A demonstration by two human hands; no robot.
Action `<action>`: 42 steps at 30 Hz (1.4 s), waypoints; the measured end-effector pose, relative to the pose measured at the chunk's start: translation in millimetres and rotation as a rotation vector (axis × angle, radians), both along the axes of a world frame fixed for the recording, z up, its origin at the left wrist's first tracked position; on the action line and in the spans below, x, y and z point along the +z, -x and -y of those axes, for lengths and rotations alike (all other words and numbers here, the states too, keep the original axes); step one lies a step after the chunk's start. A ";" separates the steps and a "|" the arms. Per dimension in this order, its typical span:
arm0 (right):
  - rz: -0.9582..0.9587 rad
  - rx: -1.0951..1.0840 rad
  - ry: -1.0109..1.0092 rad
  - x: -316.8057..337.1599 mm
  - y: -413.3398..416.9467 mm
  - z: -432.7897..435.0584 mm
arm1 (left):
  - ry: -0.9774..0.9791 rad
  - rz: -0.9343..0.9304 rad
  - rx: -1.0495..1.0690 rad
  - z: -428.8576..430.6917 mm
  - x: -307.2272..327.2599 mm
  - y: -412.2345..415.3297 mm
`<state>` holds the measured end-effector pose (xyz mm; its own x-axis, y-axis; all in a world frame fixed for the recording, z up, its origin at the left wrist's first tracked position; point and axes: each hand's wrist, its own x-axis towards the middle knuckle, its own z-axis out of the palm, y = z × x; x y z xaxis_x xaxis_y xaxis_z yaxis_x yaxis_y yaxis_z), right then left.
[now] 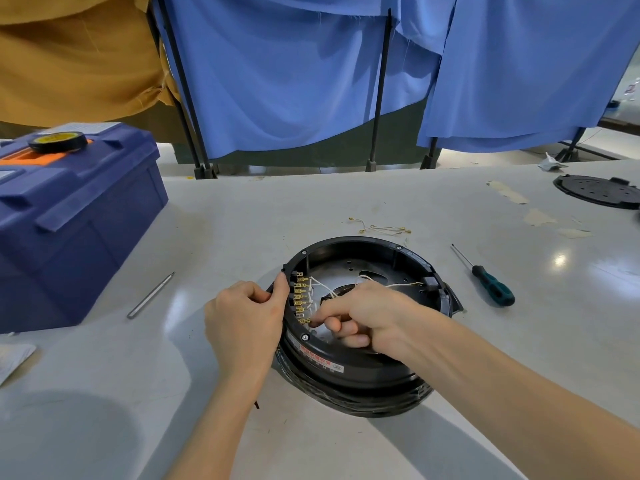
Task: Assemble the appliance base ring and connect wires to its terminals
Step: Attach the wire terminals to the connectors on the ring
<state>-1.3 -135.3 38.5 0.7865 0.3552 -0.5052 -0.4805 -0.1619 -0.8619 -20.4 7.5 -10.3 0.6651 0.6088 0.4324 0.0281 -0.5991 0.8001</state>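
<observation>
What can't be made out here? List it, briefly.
All in the head view:
1. What the right hand pinches at the lowest terminal: too small, and covered by its fingers.
2. Near floor of the ring: hidden under the right hand.
3. Print on the label: too small.
4. Part of the toolbox: cut off by the left edge.
5. Part of the disc: cut off by the right edge.

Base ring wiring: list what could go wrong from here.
1. The brass terminals sit close together; the wire end pinched by the right hand could slip onto the neighbouring tab or bend it.
2. Loose white wires cross inside the base ring; the right hand may snag one and pull it off.
3. Only the left hand steadies the rim; if it slips, the ring could shift.
</observation>
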 end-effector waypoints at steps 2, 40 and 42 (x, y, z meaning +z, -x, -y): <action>-0.010 -0.022 -0.019 -0.5 1.2 -2.1 | -0.002 -0.010 0.007 0.3 0.5 0.2; -0.224 0.082 0.059 4.2 -4.6 -3.0 | 0.042 -0.107 0.025 3.7 7.4 7.1; -0.197 0.101 0.081 3.8 -4.8 -1.4 | 0.053 -0.112 0.003 2.2 6.5 13.0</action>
